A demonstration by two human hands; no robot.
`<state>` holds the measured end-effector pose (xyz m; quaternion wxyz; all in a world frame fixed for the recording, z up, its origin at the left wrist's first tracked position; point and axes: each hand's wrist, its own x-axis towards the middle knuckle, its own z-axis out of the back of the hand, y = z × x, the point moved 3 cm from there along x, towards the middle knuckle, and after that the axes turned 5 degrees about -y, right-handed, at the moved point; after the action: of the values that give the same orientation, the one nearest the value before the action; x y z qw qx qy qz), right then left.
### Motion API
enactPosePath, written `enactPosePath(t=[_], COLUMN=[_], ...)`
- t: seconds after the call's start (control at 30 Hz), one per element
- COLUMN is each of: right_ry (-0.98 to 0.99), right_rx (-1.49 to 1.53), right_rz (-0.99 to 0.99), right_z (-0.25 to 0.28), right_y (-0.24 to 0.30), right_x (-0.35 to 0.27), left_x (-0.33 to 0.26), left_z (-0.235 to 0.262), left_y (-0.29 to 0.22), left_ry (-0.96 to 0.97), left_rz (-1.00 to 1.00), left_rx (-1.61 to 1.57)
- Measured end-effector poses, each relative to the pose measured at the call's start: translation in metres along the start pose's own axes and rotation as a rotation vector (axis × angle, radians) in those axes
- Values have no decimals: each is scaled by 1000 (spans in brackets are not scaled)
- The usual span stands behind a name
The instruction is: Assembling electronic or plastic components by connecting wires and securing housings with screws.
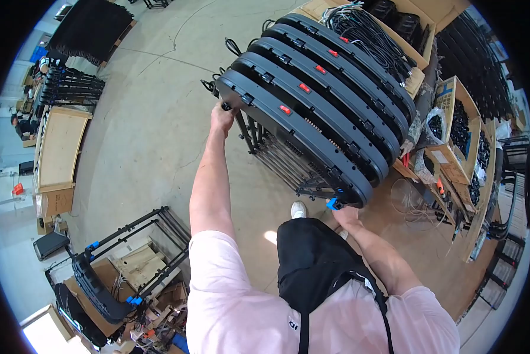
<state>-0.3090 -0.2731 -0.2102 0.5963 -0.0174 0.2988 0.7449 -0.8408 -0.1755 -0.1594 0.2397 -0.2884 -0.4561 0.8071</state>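
Several long black housings with rounded ends stand on edge in a row, each with a red rocker switch. The nearest black housing (288, 121) is set on a frame of dark metal tubes (282, 162). My left hand (222, 120) is closed round its far left end, by a round black knob. At its near right end, my right hand (348, 216) is closed beside a blue plastic cap (334, 204); its fingertips are partly hidden. Looped black cables (232, 47) stick out at the left ends of the row.
Cartons of black cables (362, 29) and small black parts (458, 127) stand along the right. A similar tube frame with a black housing (96, 286) lies at lower left, beside scattered scraps. Wooden crates (63, 147) line the left. Concrete floor (152, 112) stretches between.
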Motion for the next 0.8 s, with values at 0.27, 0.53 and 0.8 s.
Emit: enactPosePath(t=[0.27, 0.53, 0.8], right_ry=[247, 271, 194], right_rx=[-153, -84, 40], right_rz=[-159, -308, -451], right_z=[27, 32, 22], right_y=[-25, -148, -277], right_x=[-1, -83, -174], left_x=[-35, -272, -460], left_z=[-2, -46, -102], left_y=[76, 261, 270], left_ry=[-221, 279, 688], left_rz=[191, 394, 428], left_rx=[95, 470, 703])
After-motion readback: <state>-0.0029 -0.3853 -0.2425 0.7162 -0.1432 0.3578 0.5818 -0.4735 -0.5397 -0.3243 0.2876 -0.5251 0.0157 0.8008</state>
